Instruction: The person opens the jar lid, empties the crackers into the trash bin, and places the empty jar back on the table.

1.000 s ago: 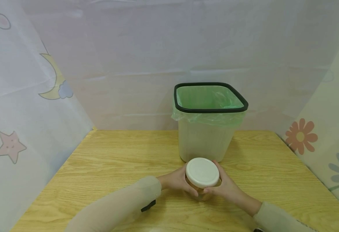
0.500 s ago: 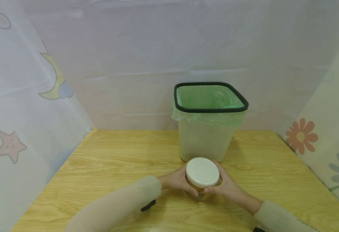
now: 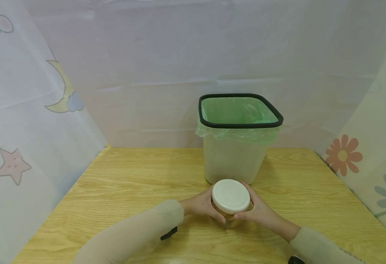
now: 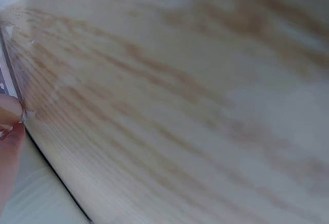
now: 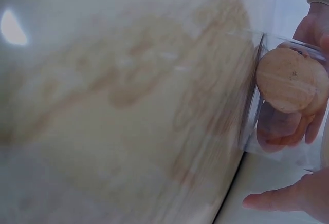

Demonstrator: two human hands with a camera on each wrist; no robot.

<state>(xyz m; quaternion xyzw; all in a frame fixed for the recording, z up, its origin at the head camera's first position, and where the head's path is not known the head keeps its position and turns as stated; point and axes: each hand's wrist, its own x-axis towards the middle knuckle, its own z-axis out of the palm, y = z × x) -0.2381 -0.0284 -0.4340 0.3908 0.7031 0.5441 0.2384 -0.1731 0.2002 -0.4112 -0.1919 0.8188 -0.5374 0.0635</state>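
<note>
The left hand and right hand curled fingers round a white-lidded jar. On its far side stood a bin.

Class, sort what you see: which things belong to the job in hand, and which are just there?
In the job:
Clear jar
White lid, on the jar
Round tan pieces, inside it
Left hand and right hand, holding the jar

Apparently just there:
Bin with green liner, not held, though possibly useful
Patterned wall sheet
</note>
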